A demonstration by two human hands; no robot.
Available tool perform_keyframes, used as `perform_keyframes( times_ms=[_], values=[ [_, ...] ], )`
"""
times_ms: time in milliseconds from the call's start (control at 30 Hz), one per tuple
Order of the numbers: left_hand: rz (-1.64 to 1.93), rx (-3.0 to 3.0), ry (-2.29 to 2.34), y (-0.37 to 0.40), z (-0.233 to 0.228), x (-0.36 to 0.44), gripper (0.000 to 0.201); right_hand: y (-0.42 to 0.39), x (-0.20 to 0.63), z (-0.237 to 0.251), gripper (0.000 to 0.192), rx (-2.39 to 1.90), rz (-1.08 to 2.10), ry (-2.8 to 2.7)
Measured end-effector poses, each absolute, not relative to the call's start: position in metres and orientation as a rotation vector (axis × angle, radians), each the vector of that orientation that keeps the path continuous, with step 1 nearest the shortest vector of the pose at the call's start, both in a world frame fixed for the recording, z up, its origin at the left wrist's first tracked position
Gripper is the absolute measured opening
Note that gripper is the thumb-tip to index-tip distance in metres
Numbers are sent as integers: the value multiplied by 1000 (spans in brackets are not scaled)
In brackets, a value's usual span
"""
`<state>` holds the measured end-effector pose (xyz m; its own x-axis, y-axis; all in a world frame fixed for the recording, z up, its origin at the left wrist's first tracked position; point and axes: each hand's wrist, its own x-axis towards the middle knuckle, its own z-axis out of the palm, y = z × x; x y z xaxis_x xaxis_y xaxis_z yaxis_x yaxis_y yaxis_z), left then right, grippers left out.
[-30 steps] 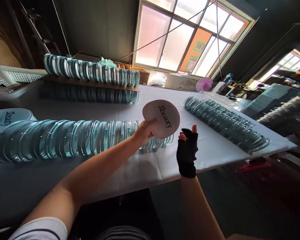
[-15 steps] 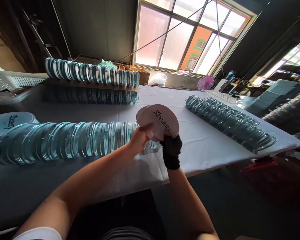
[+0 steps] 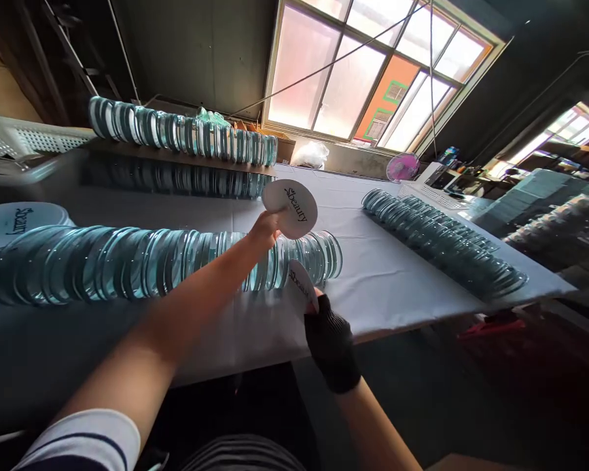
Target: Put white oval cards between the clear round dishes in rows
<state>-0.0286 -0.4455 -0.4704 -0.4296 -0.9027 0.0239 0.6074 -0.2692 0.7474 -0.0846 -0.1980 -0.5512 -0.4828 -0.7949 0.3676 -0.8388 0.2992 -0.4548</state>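
A white cloth (image 3: 397,288) covered the table (image 3: 39,366). At ten o'clock a second row of glass discs (image 3: 186,134) stood on edge upon a brown board (image 3: 177,159), with a white perforated basket (image 3: 24,140) just beside its left end. At three o'clock a slanting row of overlapped glass discs (image 3: 442,242) lay well apart. A pink fan (image 3: 402,166) stood near the window (image 3: 368,72) at one o'clock. At nine o'clock lay a stack of printed white rounds (image 3: 19,222).
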Motion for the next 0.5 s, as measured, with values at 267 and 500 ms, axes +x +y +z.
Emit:
perform_keyframes(
  times_ms=[267,500],
  values=[
    [-1849,463,-797,-446,-472,-26,40,-267,-90,-541,35,1727,753,-2442],
    [-1845,535,-761,-447,-475,-26,40,-273,-91,-561,31,1539,727,-2395]
  ],
)
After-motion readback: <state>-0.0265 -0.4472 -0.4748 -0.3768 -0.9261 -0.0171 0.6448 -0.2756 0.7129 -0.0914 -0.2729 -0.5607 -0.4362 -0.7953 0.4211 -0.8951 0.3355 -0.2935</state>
